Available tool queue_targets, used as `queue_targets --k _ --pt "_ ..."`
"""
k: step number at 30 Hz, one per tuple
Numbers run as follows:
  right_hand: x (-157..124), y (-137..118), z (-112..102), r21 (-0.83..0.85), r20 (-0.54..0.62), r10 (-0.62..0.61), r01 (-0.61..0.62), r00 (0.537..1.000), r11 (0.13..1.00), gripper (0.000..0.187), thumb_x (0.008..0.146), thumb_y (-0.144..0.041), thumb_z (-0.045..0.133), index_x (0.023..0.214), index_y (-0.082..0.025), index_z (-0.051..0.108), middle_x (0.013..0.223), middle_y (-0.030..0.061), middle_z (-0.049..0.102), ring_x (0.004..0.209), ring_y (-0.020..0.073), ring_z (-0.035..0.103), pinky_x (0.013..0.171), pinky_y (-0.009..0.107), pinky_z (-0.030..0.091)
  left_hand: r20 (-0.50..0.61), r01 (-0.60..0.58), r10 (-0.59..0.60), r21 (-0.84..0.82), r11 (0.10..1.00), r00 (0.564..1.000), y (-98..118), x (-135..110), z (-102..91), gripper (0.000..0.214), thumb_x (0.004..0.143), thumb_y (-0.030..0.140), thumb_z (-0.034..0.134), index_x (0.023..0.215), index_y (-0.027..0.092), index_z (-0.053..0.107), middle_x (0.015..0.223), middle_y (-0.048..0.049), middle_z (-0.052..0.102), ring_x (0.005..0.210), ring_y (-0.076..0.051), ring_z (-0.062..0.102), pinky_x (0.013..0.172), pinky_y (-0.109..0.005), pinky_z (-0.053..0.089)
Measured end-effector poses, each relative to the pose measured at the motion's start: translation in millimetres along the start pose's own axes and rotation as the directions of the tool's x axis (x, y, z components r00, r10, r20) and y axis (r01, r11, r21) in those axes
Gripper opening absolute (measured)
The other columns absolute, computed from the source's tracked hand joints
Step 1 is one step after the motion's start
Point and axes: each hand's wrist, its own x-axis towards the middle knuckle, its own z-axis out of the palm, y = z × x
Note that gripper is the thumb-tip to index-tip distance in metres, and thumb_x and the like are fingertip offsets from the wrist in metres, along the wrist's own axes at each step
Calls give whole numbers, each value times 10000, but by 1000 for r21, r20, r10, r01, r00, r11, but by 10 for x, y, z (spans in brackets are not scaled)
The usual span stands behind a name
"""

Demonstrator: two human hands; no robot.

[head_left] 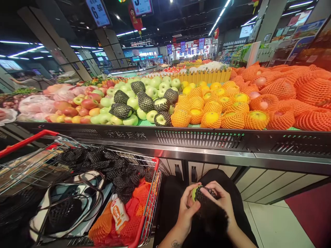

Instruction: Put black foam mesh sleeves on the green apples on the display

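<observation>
Over my lap, my left hand (186, 203) is closed around a green apple (194, 194), which shows only in part. The fingers of my right hand (222, 197) are closed on a black foam net sleeve (203, 195) that covers the apple's right side. Below the hands is a dark blurred mass that I cannot make out clearly. Ahead on the display stand, green apples (151, 92) lie piled, several of them wearing the same black net sleeves (145, 101).
Left of my legs stands a shopping cart (156, 165) holding black net sleeves (113, 165), orange nets (103, 220) and a white bag (43, 215). Beside the green apples lie red-yellow apples (89, 103) and orange-netted fruit (212, 117). The stand's dark front edge (199, 136) crosses before me.
</observation>
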Motion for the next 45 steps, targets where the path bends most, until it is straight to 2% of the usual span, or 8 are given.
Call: queue_targets --k 7,12,20,29,33,35,40,45 --pt "162 135 -89 241 370 294 -396 881 886 455 585 -572 825 579 -179 596 516 -56 495 496 96 382 511 251 289 111 71 -59 -104 992 992 -107 -8 -166 634 604 506 825 1129 201 645 992 -71 690 938 -246 635 822 -318 455" --pt "199 265 -18 308 245 325 -392 913 867 459 534 -519 879 554 -187 562 504 -73 482 495 93 386 509 255 303 282 125 -88 -118 985 955 -85 -45 -60 712 542 459 876 1140 220 572 961 -60 663 922 -252 640 798 -323 454" --pt "-43 398 56 609 400 418 -577 816 543 422 636 -523 803 921 -216 748 847 69 763 878 284 684 842 436 506 -20 -109 115 189 976 993 -88 40 -73 556 754 504 733 1189 214 543 1090 -101 665 1042 -267 632 910 -370 493" --pt "-130 552 230 757 445 278 -524 851 390 491 729 -399 774 1194 -286 669 1208 96 719 1150 287 634 976 482 504 45 -208 401 904 374 915 -6 33 -113 359 933 286 530 1281 272 619 1363 -109 527 1254 -258 541 1056 -442 467" --pt "-133 545 236 779 370 337 -487 866 395 446 701 -389 807 1120 -272 709 1095 87 763 1103 289 658 984 475 500 37 -227 622 947 229 782 -78 -2 -109 232 901 277 589 1097 236 707 1111 -99 637 1046 -231 635 907 -377 551" --pt "-112 553 212 783 327 414 -489 850 385 429 678 -405 824 1061 -236 730 983 76 787 1070 289 674 983 466 499 -32 -225 645 923 312 763 -77 -1 -99 154 890 305 605 946 205 708 986 -87 645 938 -214 646 813 -334 565" --pt "-42 508 133 780 312 475 -508 822 366 376 638 -517 823 866 -224 758 882 45 794 1039 287 687 941 439 529 -192 -83 203 498 863 960 -39 79 -85 302 879 491 597 837 204 510 676 24 558 531 -98 514 446 -178 430" --pt "-31 369 125 740 348 471 -546 811 393 517 639 -664 749 902 -219 767 941 81 794 1089 318 668 930 469 538 -232 -32 112 321 946 966 -56 253 -233 449 714 495 786 774 199 453 598 83 442 499 -50 428 490 -145 377"
